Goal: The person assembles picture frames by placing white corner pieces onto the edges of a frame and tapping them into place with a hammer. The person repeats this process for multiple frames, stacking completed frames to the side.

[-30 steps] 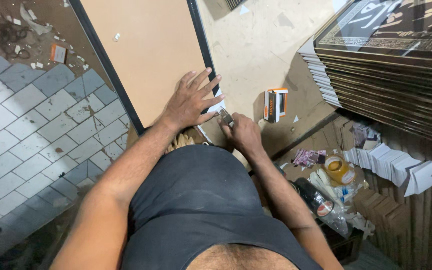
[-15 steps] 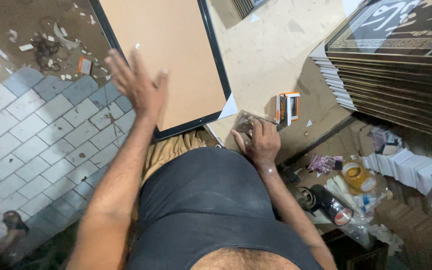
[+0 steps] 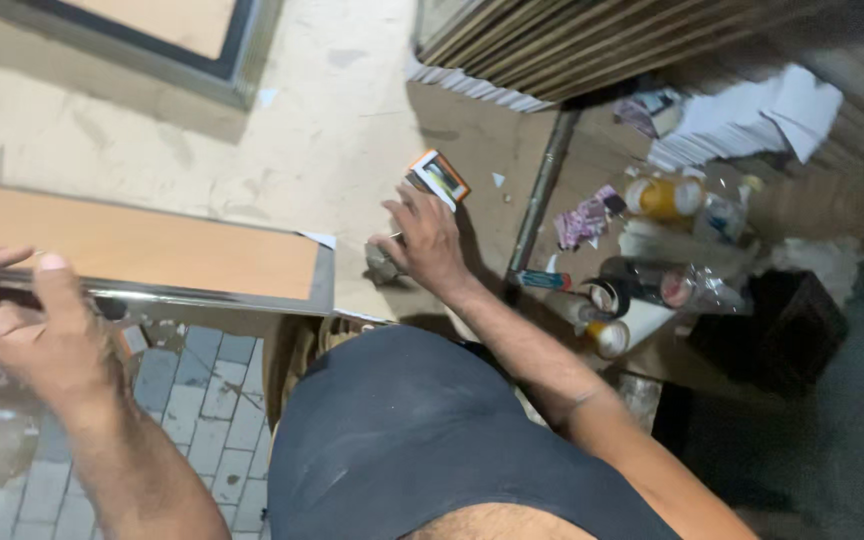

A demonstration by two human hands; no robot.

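My left hand (image 3: 37, 325) grips the near edge of a framed board (image 3: 152, 245) with a tan backing and a dark metal rim, which lies across the pale worktable (image 3: 302, 150). My right hand (image 3: 422, 240) rests on the table to the right of the board's corner, fingers curled around a small grey metal tool (image 3: 382, 262). Just beyond that hand lies a small orange and white box (image 3: 439, 178).
A second framed board (image 3: 182, 35) lies at the table's far left. A stack of frames (image 3: 572, 45) stands at the back. Right of the table are tape rolls, bottles, a yellow jar (image 3: 664, 197) and papers (image 3: 752, 120). Grey tiled floor (image 3: 192, 420) shows below.
My left hand has come down from the air and taken hold of the board's edge. The board now lies crosswise. My right hand stays by the orange box with the small tool.
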